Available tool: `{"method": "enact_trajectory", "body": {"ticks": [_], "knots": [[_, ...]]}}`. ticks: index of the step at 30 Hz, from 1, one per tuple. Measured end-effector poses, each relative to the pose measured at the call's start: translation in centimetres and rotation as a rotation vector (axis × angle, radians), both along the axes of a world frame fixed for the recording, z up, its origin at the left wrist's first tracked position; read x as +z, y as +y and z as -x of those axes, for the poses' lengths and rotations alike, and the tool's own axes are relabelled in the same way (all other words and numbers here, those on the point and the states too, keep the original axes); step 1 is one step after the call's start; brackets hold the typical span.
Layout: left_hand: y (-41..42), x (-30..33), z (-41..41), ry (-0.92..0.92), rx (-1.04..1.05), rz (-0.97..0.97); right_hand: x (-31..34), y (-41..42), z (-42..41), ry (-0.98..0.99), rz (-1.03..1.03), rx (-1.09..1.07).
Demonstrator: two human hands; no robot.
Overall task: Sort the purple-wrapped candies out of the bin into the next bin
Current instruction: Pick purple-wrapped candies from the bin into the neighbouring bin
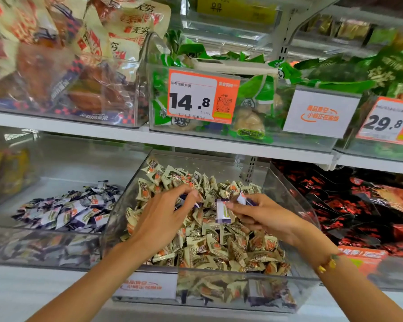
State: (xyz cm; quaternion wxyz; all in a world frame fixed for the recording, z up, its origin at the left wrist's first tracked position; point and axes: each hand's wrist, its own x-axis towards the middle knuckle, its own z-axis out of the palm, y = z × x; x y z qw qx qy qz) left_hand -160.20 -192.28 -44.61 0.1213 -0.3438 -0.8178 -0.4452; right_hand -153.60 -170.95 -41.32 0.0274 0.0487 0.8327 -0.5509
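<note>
Two hands over the middle bin (289, 194). Right hand (265, 217) pinching purple candies (222, 211): one hanging upright from the fingertips, white face outward, and at least one more (242, 198) tucked higher between the fingers (exact count hard to tell, two seems likely). Left hand (161, 219) hovering just beside, fingers curled, thumb and forefinger closed on what looks like another purple wrapper end (184, 196), mostly hidden by the fingers. Probably gathered in the fingers this way so several strays go across in one trip rather than one at a time.

Below both hands, beige candies (219, 247) heaped by the dozens, too many to count; a couple of dark wrappers visible low against the front wall, likely more purple ones buried there.

Left bin (44, 228) touching the middle one, holding a shallower pile of purple candies (68, 210), also dozens: the destination, judging by the matching wrappers. Right of the middle bin, red-and-black packets (358, 205).

Shelf above: three clear bins in view, brown snack bags (56, 73), green packs (254, 94), more green at far right. Two price tags legible, 14.8 (196, 98) and 29.8 (386, 122), plus one white sign (321, 112) between them.
</note>
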Motion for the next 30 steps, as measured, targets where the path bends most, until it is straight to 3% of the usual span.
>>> {"method": "enact_trajectory", "body": {"ticks": [6,9,13,16,19,22,24,27,30], "knots": [[-0.5,0.4,-0.1,-0.056,-0.017,-0.013,0.0,-1.3,-0.4,-0.098,0.498,-0.066],[-1.2,1.6,-1.0,-0.072,-0.001,-0.038,0.5,-2.8,0.0,-0.098,0.513,-0.053],[-3.8,4.6,-1.8,-0.018,0.164,-0.184,2.0,-6.3,1.4,0.01,0.24,0.009],[-8.0,5.8,-1.0,0.171,0.479,-0.253,3.2,-10.5,3.1,0.164,-0.04,0.072],[-12.5,5.1,1.3,0.218,0.798,-0.07,3.7,-15.7,6.0,0.437,-0.252,0.142],[-15.4,3.4,3.7,0.158,0.938,0.109,3.5,-20.1,9.3,0.576,-0.565,0.203],[-16.3,2.3,4.7,0.087,0.956,0.162,3.4,-22.0,11.0,0.516,-0.77,0.291],[-16.5,1.1,6.0,-0.075,0.76,0.092,3.5,-22.7,11.6,0.181,-1.085,0.477],[-16.1,0.2,6.8,-0.253,0.433,0.033,2.9,-21.4,10.2,0.226,-1.054,0.457]]}}
